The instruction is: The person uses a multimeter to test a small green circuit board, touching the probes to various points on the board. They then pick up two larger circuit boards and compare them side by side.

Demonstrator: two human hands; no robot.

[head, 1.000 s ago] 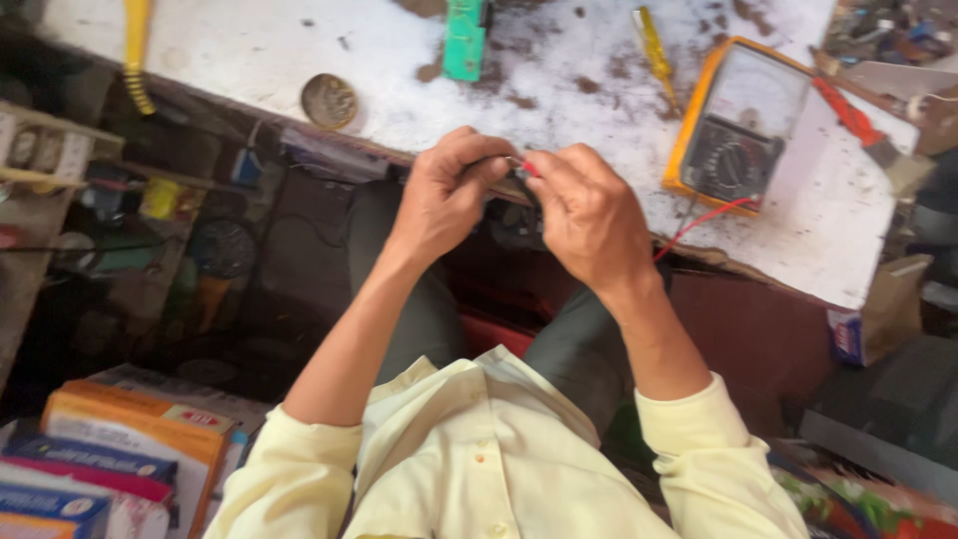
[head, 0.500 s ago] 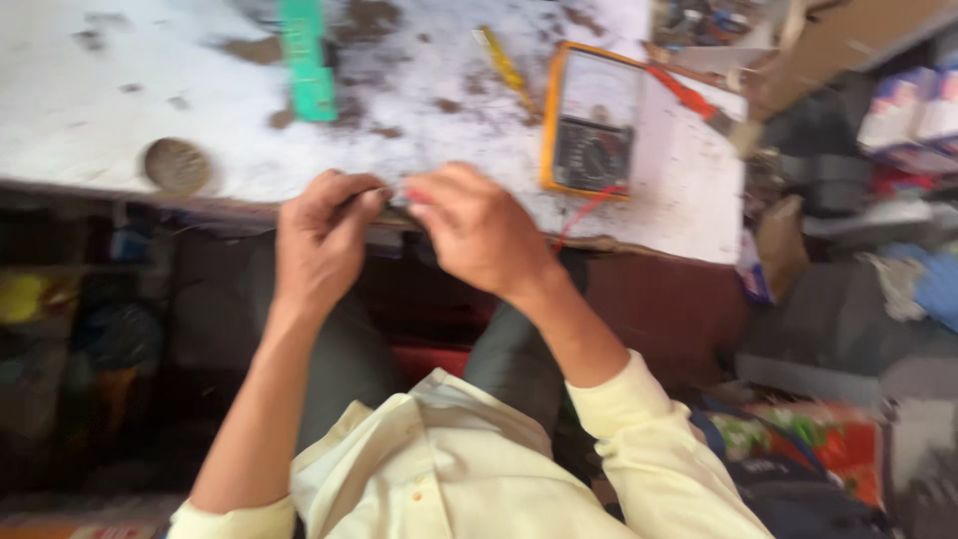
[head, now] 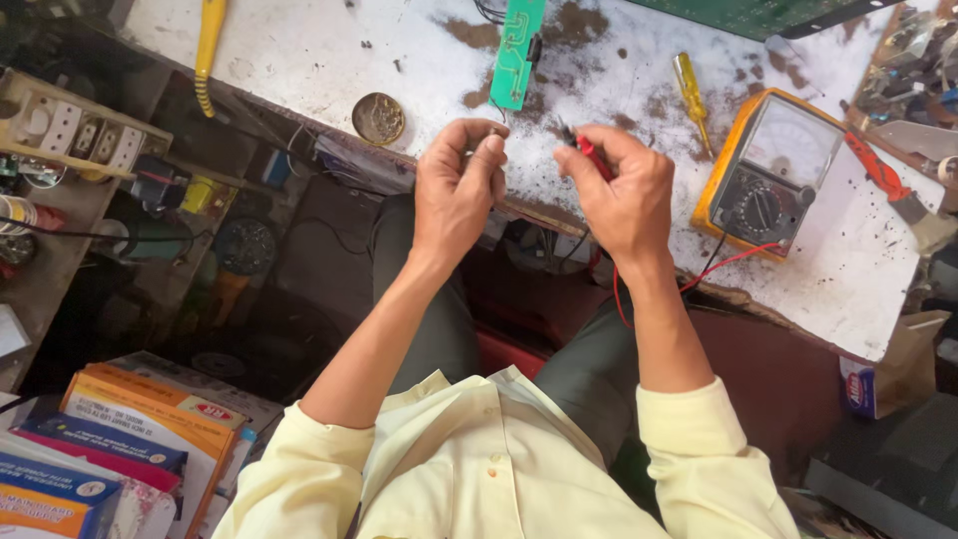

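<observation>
Two hands worked small parts at the edge of a stained white workbench (head: 299, 60).

A yellow-handled tool (head: 208, 40) lay at the bench's far left, then a round metal tin (head: 378, 118) near the edge. The left hand (head: 457, 190) was closed in a pinch on something too small to make out, just below a green circuit board (head: 518, 50). Close beside it, apart, the right hand (head: 619, 190) pinched a red test probe (head: 593, 155), whose red lead (head: 733, 262) ran to an orange-cased analog multimeter (head: 768, 165). A yellow screwdriver (head: 691, 92) lay between board and meter; an orange-handled tool (head: 883, 175) sat further right.
</observation>
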